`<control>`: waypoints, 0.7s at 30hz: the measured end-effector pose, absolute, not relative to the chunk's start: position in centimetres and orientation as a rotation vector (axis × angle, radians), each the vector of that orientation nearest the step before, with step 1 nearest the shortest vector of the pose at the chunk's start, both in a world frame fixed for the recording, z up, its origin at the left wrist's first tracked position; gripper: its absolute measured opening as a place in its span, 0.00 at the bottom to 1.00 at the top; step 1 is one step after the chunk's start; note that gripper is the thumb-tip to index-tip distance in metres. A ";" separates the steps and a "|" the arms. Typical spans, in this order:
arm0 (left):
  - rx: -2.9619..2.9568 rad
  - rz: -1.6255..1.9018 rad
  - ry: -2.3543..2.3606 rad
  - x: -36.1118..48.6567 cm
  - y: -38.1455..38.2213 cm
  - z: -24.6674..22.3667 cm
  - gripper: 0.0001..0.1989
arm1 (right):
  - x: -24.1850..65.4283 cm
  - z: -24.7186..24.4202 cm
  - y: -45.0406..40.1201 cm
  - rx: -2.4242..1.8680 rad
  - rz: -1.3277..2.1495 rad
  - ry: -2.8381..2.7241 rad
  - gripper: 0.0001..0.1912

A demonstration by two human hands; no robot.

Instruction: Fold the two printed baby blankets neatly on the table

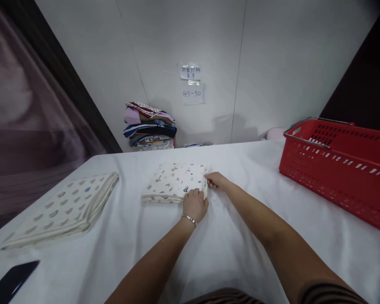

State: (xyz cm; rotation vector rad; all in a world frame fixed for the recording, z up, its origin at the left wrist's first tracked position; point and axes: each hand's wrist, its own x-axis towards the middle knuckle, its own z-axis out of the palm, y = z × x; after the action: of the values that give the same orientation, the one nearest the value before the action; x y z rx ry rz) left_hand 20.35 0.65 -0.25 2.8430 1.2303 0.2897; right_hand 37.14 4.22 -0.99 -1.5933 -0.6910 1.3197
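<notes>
A folded white cloth with small grey and brown prints lies flat at the middle of the white-covered table. My left hand, with a bracelet at the wrist, rests on its near right corner, fingers bent over the top layer. My right hand pinches the right edge of the same cloth between thumb and fingers. Another folded cloth, white with grey heart shapes, lies at the left, apart from both hands.
A red plastic basket with a metal handle stands at the right. A dark phone lies at the near left corner. Behind the table's far edge is a stack of folded fabrics, below paper signs on the wall.
</notes>
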 end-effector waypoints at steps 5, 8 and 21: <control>2.856 0.302 1.219 20.2 0.5 0.0 0.11 | 38.1 -1.1 6.4 -1.639 1.274 -0.683 0.15; 2.872 0.254 1.220 20.2 0.4 0.0 0.12 | 38.4 -1.0 7.0 -1.643 1.239 -0.688 0.11; 2.945 0.416 1.174 20.2 0.1 -0.9 0.24 | 38.9 -2.3 7.2 -1.650 1.146 -0.794 0.04</control>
State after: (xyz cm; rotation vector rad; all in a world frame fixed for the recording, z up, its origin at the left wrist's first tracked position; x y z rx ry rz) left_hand 20.22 0.15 -0.90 2.9447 1.1740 0.4165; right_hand 38.88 7.16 -2.32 -1.6504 -0.7943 1.1464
